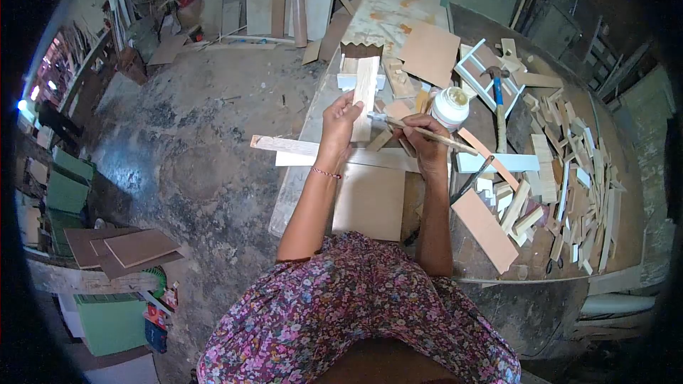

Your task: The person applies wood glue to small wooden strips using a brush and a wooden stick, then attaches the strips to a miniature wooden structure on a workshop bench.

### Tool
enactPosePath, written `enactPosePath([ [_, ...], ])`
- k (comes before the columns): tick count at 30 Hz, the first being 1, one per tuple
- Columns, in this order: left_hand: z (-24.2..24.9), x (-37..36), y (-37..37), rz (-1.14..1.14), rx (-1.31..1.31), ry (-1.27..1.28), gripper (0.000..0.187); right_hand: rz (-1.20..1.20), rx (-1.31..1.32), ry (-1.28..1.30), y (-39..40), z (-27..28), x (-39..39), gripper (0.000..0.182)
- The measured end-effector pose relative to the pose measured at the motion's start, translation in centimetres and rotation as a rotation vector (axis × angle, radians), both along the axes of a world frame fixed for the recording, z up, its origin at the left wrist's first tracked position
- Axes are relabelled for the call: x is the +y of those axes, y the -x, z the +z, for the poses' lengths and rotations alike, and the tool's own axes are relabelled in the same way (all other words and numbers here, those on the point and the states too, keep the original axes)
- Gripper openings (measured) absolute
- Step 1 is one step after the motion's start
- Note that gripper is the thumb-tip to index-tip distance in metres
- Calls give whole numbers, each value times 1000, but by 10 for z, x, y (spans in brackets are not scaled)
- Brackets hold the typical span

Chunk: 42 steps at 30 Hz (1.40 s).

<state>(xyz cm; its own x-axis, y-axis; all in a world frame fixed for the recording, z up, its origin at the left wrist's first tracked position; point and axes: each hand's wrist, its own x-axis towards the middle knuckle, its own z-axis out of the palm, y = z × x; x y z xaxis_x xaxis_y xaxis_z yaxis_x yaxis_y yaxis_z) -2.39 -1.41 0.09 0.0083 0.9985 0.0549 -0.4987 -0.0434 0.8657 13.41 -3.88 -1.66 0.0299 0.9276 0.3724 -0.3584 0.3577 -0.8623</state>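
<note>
My left hand (pixel 340 124) is closed around the edge of a pale wooden board (pixel 366 85), which it holds up at a slant over the table. In my right hand (pixel 428 144) is a paintbrush (pixel 407 125) with a long wooden handle. Its whitish tip points left, right at the board's edge. Just beyond my right hand stands a white tub (pixel 450 107) with a pale cream substance at its open top. Below my hands, a long pale wood strip (pixel 299 148) lies across the table over a flat brown panel (pixel 370 203).
A hammer (pixel 498 99) with a blue-banded handle rests right of the tub, across a small white frame (pixel 475 75). Many wood offcuts (pixel 569 171) pile up on the table's right side. Brown sheets (pixel 139 247) and green boxes (pixel 107 320) stand at the left.
</note>
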Motion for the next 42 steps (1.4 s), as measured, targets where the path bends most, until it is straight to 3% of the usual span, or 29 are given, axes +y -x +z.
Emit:
enactPosePath([
  [8, 1, 0, -1, -199, -68, 70, 30, -57, 162, 7, -4, 1, 9, 7],
  [13, 4, -1, -3, -301, -95, 105, 32, -116, 88, -52, -17, -6, 23, 13],
  [23, -1, 11, -13, -387, -155, 156, 30, -166, 276, 17, -33, -10, 39, 16],
  [34, -18, 25, -16, -594, -509, 323, 39, -117, 232, 47, -26, -24, 44, 15],
  [42, -21, 26, -11, -551, -396, 280, 41, -270, 154, 76, -35, -16, 60, 13],
])
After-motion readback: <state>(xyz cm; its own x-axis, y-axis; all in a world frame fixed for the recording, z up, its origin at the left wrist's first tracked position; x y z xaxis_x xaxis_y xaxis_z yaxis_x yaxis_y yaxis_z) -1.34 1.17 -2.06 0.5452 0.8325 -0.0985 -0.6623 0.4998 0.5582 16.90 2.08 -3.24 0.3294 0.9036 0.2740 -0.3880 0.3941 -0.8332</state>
